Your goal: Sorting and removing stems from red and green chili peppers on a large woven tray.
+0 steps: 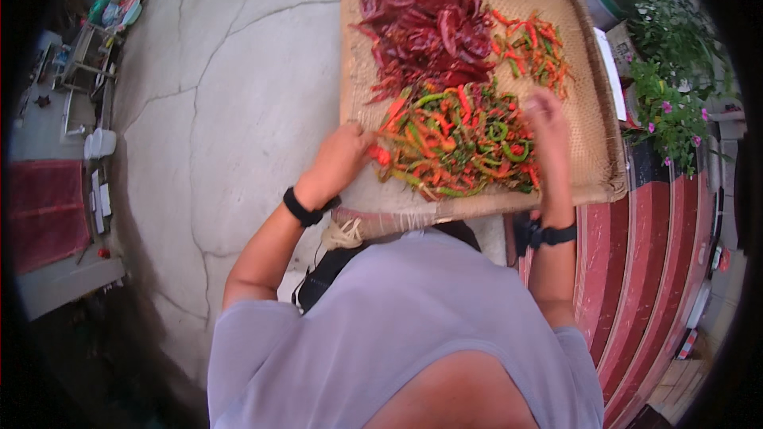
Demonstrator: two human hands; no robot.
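A woven straw mat (pixel 358 48) lies on the ground and carries chili peppers. A heap of mixed green, orange and red chilies (pixel 457 143) sits at its near end, between my two hands. My left hand (pixel 342 155) rests at the heap's left edge, fingers curled against a red chili. At the heap's right edge my right hand (pixel 547 123) lies palm down with fingers spread on the mat. Dark dried red chilies (pixel 429 28) are piled farther up the mat. A smaller scatter of red and green chilies (pixel 534 48) lies to their right.
Cracked concrete floor (pixel 238 111) spreads to the left. Red painted steps (pixel 660 254) run along the right. Potted plants with pink flowers (pixel 675 103) stand past the mat's right edge. Household clutter and a red cloth (pixel 44 210) line the far left.
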